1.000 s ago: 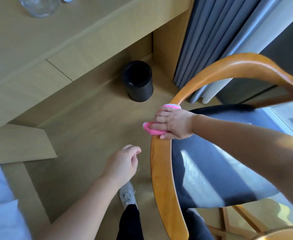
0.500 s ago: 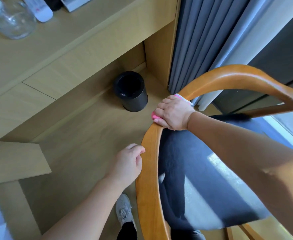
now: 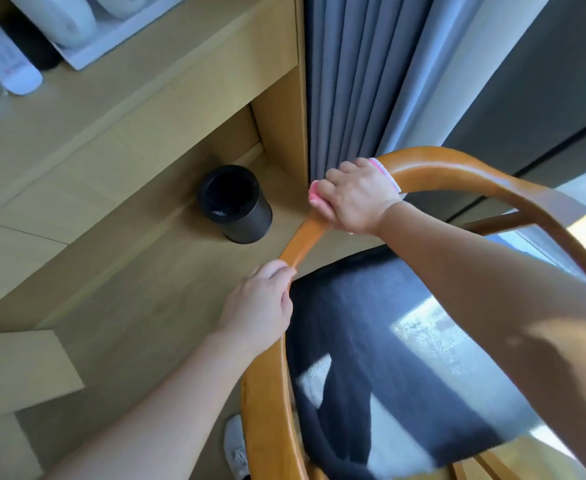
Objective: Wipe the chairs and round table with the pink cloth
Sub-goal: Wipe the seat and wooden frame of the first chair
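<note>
A wooden chair with a curved orange-brown back rail (image 3: 458, 168) and a dark blue seat cushion (image 3: 371, 341) fills the right half of the view. My right hand (image 3: 357, 199) presses the pink cloth (image 3: 316, 195) around the rail near its top bend; only pink edges show beside the fingers and at the wrist side. My left hand (image 3: 260, 306) grips the same rail lower down, fingers curled over its outer edge. The round table is not in view.
A black cylindrical bin (image 3: 234, 204) stands on the wooden floor under a light wooden desk (image 3: 129, 109). On the desk lie a white remote (image 3: 4, 60), a glass and a white tray. Grey curtains (image 3: 361, 81) hang just behind the chair. My shoe (image 3: 236, 445) is by the chair leg.
My right hand has slid the cloth up along the rail toward the top bend. My left hand, free a second ago, has taken hold of the rail.
</note>
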Demonstrator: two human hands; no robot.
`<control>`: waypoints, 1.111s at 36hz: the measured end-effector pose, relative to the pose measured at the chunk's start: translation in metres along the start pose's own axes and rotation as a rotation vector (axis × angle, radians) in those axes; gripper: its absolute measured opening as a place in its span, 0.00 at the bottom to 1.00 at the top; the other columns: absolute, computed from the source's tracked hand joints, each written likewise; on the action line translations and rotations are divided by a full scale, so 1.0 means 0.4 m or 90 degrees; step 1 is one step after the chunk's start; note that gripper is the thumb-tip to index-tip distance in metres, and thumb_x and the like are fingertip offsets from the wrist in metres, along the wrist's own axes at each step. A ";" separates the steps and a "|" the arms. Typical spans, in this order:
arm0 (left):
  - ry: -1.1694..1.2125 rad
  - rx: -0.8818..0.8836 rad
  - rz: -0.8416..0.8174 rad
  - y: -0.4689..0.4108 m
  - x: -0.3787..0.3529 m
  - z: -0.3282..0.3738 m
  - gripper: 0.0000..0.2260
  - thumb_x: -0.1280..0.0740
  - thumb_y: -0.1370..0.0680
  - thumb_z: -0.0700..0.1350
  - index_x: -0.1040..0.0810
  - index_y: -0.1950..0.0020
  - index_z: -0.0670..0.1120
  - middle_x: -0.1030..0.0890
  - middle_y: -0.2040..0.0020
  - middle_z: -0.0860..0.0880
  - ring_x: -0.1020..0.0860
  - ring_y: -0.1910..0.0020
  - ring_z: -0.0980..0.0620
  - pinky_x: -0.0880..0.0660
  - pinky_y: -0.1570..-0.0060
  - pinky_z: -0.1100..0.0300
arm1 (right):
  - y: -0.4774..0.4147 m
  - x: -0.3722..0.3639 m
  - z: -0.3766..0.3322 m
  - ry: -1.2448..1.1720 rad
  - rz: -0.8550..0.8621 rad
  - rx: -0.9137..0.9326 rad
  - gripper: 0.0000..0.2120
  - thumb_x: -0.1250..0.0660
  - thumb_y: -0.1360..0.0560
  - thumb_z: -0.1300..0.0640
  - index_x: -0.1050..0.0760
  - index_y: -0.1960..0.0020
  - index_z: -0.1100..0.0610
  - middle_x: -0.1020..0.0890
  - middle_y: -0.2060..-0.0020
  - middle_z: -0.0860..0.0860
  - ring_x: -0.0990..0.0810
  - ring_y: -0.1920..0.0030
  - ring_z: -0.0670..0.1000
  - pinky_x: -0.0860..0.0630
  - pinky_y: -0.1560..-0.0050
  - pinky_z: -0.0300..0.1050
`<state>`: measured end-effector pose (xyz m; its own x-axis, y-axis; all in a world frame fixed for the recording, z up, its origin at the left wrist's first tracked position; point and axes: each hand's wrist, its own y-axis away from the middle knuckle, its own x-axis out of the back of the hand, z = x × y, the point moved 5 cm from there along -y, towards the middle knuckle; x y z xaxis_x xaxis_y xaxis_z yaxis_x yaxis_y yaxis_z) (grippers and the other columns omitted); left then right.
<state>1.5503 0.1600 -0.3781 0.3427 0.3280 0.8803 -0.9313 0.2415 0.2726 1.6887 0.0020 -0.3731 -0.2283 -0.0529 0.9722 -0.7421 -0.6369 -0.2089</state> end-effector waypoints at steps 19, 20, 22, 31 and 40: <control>-0.114 -0.163 -0.022 -0.258 0.040 0.166 0.31 0.40 0.20 0.47 0.54 0.22 0.49 0.55 0.21 0.54 0.53 0.24 0.54 0.56 0.33 0.61 | 0.092 0.023 0.258 -0.125 0.048 -0.265 0.24 0.51 0.20 0.44 0.24 0.56 0.57 0.21 0.62 0.56 0.22 0.60 0.61 0.31 0.58 0.50; -0.124 -0.176 -0.024 -0.271 0.040 0.180 0.32 0.40 0.20 0.47 0.54 0.22 0.49 0.56 0.21 0.53 0.54 0.24 0.54 0.58 0.33 0.61 | 0.102 0.020 0.274 -0.137 0.053 -0.280 0.24 0.52 0.20 0.44 0.23 0.55 0.57 0.21 0.62 0.56 0.22 0.60 0.61 0.31 0.57 0.50; -0.134 -0.198 -0.031 -0.292 0.040 0.208 0.32 0.40 0.21 0.47 0.56 0.22 0.48 0.57 0.21 0.52 0.55 0.24 0.54 0.60 0.33 0.61 | 0.121 0.015 0.298 -0.156 0.069 -0.305 0.24 0.52 0.20 0.44 0.23 0.54 0.56 0.20 0.61 0.56 0.22 0.59 0.61 0.32 0.57 0.49; -0.138 -0.213 -0.017 -0.354 0.031 0.289 0.34 0.39 0.22 0.42 0.55 0.22 0.48 0.57 0.21 0.53 0.56 0.24 0.55 0.56 0.34 0.62 | 0.142 -0.003 0.325 -0.130 0.046 -0.351 0.27 0.56 0.20 0.43 0.22 0.53 0.55 0.20 0.60 0.54 0.23 0.58 0.58 0.33 0.56 0.50; -0.143 -0.179 -0.069 -0.348 0.041 0.302 0.36 0.39 0.24 0.38 0.56 0.22 0.50 0.60 0.22 0.56 0.57 0.24 0.56 0.35 0.35 0.57 | 0.175 -0.011 0.351 -0.166 0.053 -0.389 0.27 0.57 0.21 0.42 0.23 0.53 0.55 0.20 0.60 0.54 0.23 0.58 0.59 0.35 0.57 0.48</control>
<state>1.6706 0.0214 -0.3546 0.3729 0.0865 0.9238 -0.8100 0.5160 0.2787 1.7262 -0.1501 -0.3770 -0.1966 -0.3163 0.9281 -0.9697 -0.0772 -0.2317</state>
